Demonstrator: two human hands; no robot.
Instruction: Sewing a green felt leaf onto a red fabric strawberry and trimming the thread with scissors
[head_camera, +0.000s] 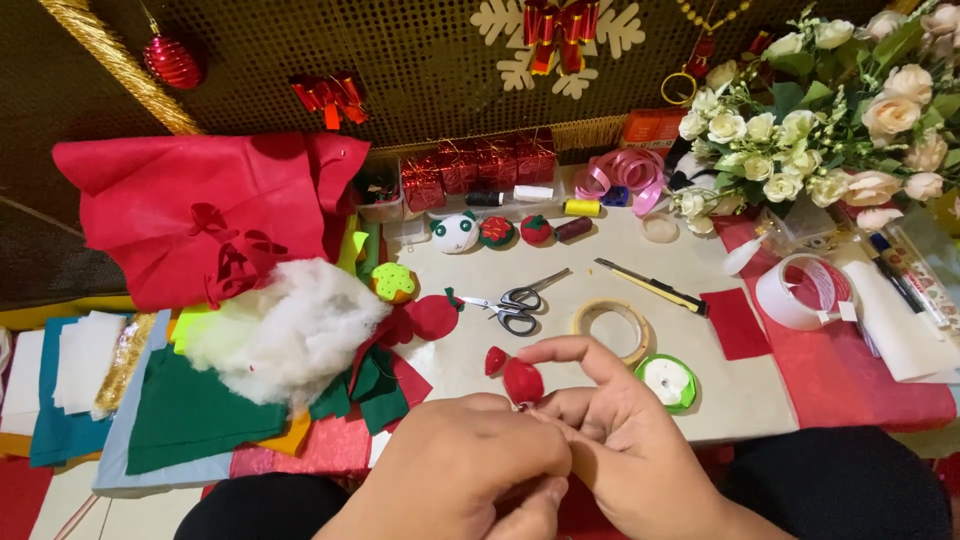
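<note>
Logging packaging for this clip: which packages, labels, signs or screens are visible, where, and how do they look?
Gift boxes: a row of shiny red foil cubes at the table's back edge.
Orange carton: small, rectangular, behind the pink ribbon.
Printed wrapper: long, white, patterned, far right beside the tape roll.
No signs or screens.

Packages: row of shiny red foil gift boxes (480, 165) at worktop back edge; orange carton (648, 127) right of them, behind pink ribbon.

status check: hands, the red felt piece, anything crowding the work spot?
Left hand and right hand pinch the small red felt piece together. Held above the table edge. Scissors and tape ring lie just beyond, apart.
</note>
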